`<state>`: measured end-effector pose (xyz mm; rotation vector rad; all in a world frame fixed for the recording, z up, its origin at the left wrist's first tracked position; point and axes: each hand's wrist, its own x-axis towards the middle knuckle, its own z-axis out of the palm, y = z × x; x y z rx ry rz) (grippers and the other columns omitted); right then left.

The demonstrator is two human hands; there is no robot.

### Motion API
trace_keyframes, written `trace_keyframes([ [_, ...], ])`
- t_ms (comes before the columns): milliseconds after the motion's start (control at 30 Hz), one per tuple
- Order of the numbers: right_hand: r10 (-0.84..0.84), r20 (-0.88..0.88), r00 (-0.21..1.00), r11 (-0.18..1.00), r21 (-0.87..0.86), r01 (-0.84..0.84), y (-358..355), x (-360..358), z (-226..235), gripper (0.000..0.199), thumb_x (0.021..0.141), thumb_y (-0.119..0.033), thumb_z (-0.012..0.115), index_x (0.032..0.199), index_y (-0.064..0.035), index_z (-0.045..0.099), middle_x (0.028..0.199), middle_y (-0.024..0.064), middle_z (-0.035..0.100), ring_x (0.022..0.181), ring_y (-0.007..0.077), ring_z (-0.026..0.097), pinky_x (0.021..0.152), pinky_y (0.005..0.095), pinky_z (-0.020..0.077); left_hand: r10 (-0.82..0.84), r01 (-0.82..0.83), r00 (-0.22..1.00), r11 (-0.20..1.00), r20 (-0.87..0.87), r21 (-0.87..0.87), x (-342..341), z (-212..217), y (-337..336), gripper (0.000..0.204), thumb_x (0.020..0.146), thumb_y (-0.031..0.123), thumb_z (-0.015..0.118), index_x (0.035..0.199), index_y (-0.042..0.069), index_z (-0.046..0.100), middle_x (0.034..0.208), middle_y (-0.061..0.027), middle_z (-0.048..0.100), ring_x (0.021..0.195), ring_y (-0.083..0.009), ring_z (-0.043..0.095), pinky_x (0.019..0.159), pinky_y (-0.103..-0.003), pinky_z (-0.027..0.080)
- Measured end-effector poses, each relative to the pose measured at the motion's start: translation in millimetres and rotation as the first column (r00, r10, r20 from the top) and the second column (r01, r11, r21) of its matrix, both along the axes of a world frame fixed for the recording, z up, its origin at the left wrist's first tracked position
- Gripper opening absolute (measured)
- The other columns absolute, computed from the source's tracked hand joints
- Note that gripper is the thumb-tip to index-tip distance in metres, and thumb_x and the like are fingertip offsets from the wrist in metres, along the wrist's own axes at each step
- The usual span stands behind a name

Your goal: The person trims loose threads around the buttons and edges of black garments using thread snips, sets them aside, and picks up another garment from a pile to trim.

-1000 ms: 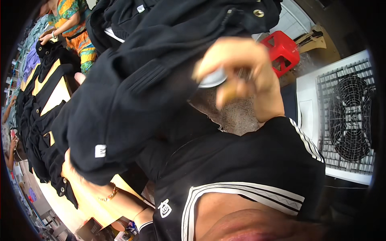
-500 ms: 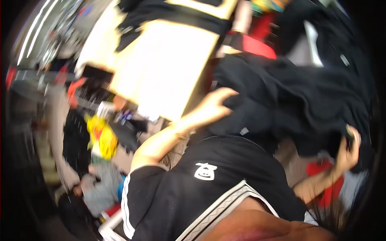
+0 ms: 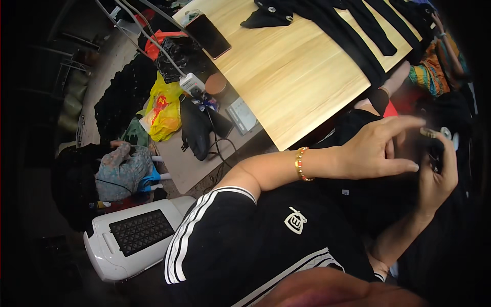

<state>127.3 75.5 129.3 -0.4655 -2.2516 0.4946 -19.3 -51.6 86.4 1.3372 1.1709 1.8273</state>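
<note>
Across my lap lies a dark black garment (image 3: 371,202) with a small pale tag; its edges blend with my black shirt. My left hand (image 3: 376,151) reaches over it from the left, thumb and forefinger spread apart. Close beside it, my right hand (image 3: 440,171) is curled, its fingers bent round a small dark object (image 3: 436,153) whose kind I cannot make out. The fingertips of both hands face each other with a narrow gap between them. Whether the left fingers touch cloth is hard to see.
A wooden table (image 3: 291,66) stands ahead, with black garments (image 3: 332,30) and a dark phone (image 3: 208,35) on it. At left are a yellow plastic bag (image 3: 166,110), a power strip (image 3: 192,84) with cables, and a white plastic appliance (image 3: 110,256). Another person's arm (image 3: 396,79) shows at far right.
My view has turned, so the table appears farther right. My hands, wide apart over the spread black cloth before, have come close together. The cloth has dropped lower.
</note>
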Motion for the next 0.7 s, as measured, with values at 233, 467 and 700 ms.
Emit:
trace_keyframes([
  [233, -0.029, 0.089, 0.996, 0.994, -0.099, 0.038, -8, 5, -19, 0.025, 0.078, 0.007, 0.073, 0.101, 0.0022, 0.067, 0.096, 0.0123, 0.069, 0.091, 0.0226, 0.068, 0.081, 0.031, 0.0507, 0.001, 0.007, 0.998, 0.99, 0.057, -0.142, -19, -41, 18, 0.03, 0.092, 0.001, 0.054, 0.119, 0.004, 0.066, 0.08, -0.0065, 0.067, 0.064, -0.0098, 0.066, 0.058, -0.023, 0.054],
  [467, -0.12, 0.255, 0.959, 0.979, 0.19, 0.072, 12, 11, -57, 0.027, 0.073, -0.008, 0.074, 0.099, -0.0118, 0.067, 0.092, 0.0021, 0.07, 0.076, 0.025, 0.068, 0.061, 0.0326, 0.0526, 0.013, 0.074, 0.844, 0.987, 0.536, -0.141, -91, -65, 23, 0.036, 0.097, 0.004, 0.04, 0.128, -0.008, 0.052, 0.116, -0.0198, 0.065, 0.106, -0.0293, 0.068, 0.089, -0.044, 0.06],
  [700, -0.128, 0.16, 0.979, 0.983, 0.151, 0.104, 22, 44, -82, 0.033, 0.071, 0.002, 0.08, 0.103, -0.001, 0.07, 0.094, 0.0111, 0.071, 0.083, 0.0244, 0.07, 0.073, 0.0286, 0.0549, -0.042, 0.228, 0.74, 0.954, 0.672, -0.192, -43, -75, 27, 0.035, 0.099, 0.014, 0.054, 0.127, -0.006, 0.054, 0.111, -0.0153, 0.066, 0.101, -0.0205, 0.069, 0.085, -0.04, 0.062],
])
